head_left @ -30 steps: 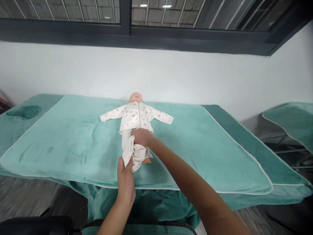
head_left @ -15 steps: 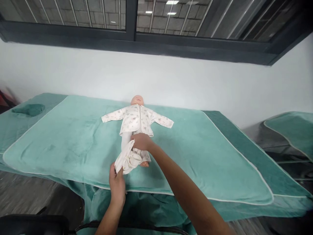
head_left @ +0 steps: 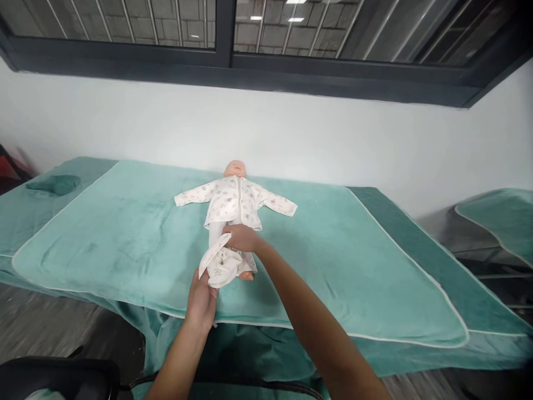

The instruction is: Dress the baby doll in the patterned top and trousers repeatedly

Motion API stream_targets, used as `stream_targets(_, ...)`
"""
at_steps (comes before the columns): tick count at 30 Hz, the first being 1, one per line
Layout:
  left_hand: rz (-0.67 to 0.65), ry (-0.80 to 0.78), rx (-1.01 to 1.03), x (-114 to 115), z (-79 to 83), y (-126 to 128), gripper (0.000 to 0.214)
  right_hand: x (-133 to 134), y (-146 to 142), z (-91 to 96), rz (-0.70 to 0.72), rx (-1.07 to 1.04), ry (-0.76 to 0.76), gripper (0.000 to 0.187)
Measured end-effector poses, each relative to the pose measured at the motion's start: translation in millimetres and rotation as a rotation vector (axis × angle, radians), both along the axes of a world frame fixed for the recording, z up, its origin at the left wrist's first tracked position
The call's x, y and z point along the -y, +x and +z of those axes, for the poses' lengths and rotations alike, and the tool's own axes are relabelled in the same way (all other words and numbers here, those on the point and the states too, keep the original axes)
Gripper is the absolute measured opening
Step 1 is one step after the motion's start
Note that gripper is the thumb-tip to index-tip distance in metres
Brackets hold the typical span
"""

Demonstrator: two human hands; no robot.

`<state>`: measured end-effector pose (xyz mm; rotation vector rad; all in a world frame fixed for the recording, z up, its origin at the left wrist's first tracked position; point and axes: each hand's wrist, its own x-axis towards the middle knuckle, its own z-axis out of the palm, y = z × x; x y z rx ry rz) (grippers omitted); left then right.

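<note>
A baby doll (head_left: 236,168) lies on its back on the green bed, its head toward the wall. It wears a white patterned jacket (head_left: 227,203) with both sleeves spread. Bunched white baby pants (head_left: 225,266) are around its lower legs; one foot shows at the right, the other is hidden. My left hand (head_left: 202,297) is closed on the lower left part of the pants, some fingers hidden inside the cloth. Across the doll's legs reaches my right hand (head_left: 241,238), its fingers closed on the upper edge of the pants.
The green padded bed (head_left: 104,233) has a face hole (head_left: 54,184) at its left end. Behind it is a white wall (head_left: 291,139) below a dark window frame (head_left: 341,83). A black chair (head_left: 62,375) stands at the lower left, another green-covered bed (head_left: 499,219) at the right.
My left hand has shifted slightly up and right, gathering the cloth closer to the doll's leg. My right hand stays at the pants' edge. The view has moved slightly.
</note>
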<state>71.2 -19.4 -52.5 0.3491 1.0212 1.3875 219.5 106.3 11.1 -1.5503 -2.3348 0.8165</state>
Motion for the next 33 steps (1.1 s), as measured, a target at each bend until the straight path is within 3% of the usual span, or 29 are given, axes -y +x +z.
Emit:
stream_targets(5, -0.066, 0.024, -0.049, -6, -1.6, 1, 0.034, -2, 14, -4.7, 0.064, -0.174, -0.069, 0.016)
stream_targets(10, -0.001, 0.092, -0.366, -23, -1.8, -4, 0.033, -3, 28, -1.1, 0.165, -0.272, -0.184, 0.033)
stream_targets(15, 0.015, 0.247, -0.596, -53, -12.8, -12, 0.026, -5, 29, 6.4, 0.219, -0.242, -0.25, 0.053)
stream_targets(19, 0.028, 0.306, -0.698, -74, -16.9, -20, 0.021, -7, 20, 4.3, 0.216, -0.112, -0.164, 0.044)
stream_targets(25, -0.071, 0.377, -0.865, -111, -6.8, -32, 0.013, -2, 10, -4.8, 0.095, 0.02, 0.001, 0.031)
stream_targets(33, -0.22, 0.514, -1.153, -154, 0.6, -40, 0.022, 5, 6, -4.9, -0.034, 0.016, 0.038, 0.024)
